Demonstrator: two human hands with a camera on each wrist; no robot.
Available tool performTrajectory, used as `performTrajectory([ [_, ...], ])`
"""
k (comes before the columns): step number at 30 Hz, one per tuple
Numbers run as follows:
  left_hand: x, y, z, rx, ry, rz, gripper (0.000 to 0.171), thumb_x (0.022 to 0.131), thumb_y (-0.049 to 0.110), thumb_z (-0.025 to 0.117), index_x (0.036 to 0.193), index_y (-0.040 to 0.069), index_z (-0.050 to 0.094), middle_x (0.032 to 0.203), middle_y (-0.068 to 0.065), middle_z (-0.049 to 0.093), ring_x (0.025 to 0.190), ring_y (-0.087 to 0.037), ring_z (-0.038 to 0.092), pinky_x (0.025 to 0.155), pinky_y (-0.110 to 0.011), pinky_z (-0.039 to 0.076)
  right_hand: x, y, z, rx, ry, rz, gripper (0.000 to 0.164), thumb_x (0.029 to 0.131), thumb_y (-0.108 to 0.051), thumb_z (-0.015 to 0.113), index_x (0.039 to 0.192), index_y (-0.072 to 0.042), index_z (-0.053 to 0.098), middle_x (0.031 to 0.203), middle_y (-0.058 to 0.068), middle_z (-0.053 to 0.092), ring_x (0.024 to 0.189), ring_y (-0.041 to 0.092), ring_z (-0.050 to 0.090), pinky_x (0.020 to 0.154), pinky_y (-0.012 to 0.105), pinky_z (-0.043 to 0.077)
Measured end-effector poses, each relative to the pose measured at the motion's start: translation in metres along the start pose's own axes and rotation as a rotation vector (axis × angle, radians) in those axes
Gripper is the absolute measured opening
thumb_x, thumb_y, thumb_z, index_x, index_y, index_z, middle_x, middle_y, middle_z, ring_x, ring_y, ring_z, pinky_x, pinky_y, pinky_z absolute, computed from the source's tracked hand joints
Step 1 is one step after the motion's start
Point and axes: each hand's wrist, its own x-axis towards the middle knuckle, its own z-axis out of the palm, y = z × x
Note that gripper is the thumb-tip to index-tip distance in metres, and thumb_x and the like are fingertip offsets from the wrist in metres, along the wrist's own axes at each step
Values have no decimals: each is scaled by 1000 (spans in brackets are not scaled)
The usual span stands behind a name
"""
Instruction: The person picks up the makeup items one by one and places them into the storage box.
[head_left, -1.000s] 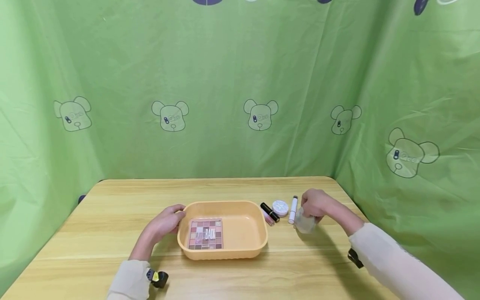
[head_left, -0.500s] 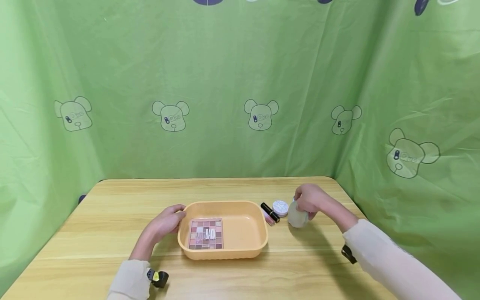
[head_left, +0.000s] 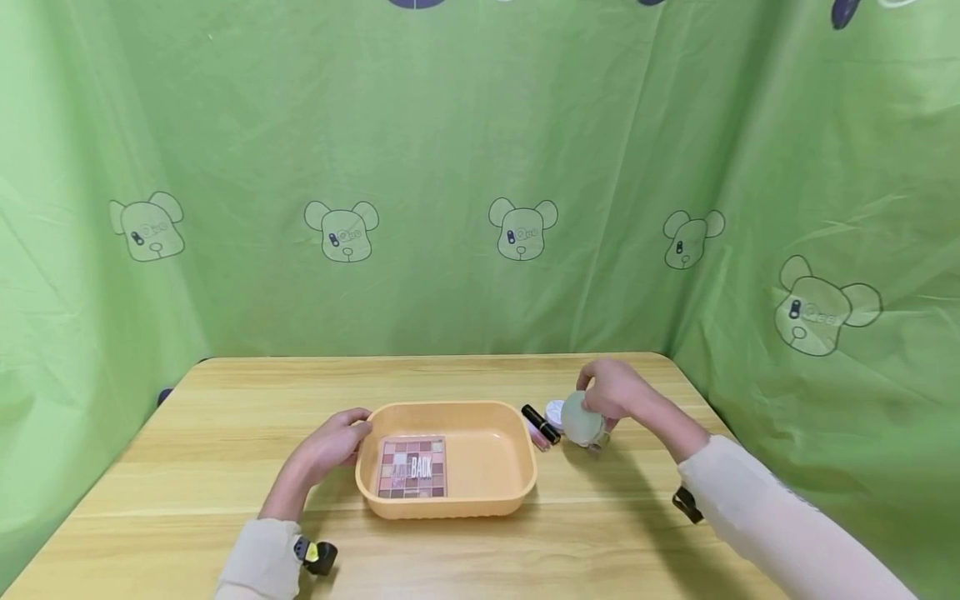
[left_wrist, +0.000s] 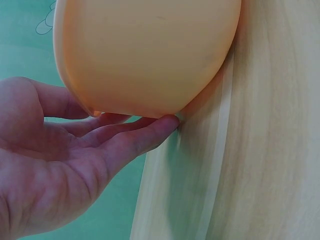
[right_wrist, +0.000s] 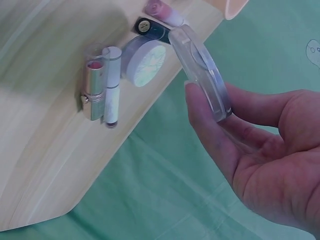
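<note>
My right hand [head_left: 615, 390] pinches a round, pale, clear-edged compact [head_left: 582, 419] between thumb and fingers, raised above the table. In the right wrist view the compact [right_wrist: 200, 70] is seen nearly edge-on. Below it lie a white round compact [right_wrist: 146, 62], a white tube [right_wrist: 112, 85] and a gold lipstick [right_wrist: 93, 92] with a clear cap. My left hand [head_left: 333, 446] holds the left end of an orange plastic tray [head_left: 450, 507], thumb at the rim and fingers against the outer wall [left_wrist: 150, 60]. Inside the tray, on its left, lies an eyeshadow palette [head_left: 412, 467].
A black tube [head_left: 541, 423] and a pink lip gloss tube [head_left: 537, 437] lie beside the tray's right end. The wooden table [head_left: 480, 567] has a green printed curtain [head_left: 435, 300] behind it and at both sides.
My right hand has lifted the round compact and carried it left, over the white tube and partly over the white compact. The left hand and the tray have stayed in place.
</note>
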Motion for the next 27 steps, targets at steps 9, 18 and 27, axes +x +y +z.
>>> performTrajectory([
  [9,0,-1,0,-3,-1,-1,44,107,16,37,142,-10,45,132,-27,61,120,-35,63,96,-45,57,1,-15,-2,-21,23,-34,31,87,0,64,117,7,65,108,33,67,57,22,70,53,28,58],
  [18,0,-1,-1,-6,0,-4,44,107,16,37,142,-9,46,131,-26,62,119,-34,63,96,-45,57,5,-29,-1,-8,32,-36,35,92,-4,66,125,7,63,118,37,64,56,19,70,53,27,58],
  [27,-1,1,-1,4,-2,-1,44,107,16,37,142,-10,46,133,-27,60,121,-35,62,97,-46,56,8,-38,4,-2,38,-48,35,92,-5,67,125,6,63,117,35,65,57,18,69,53,27,57],
])
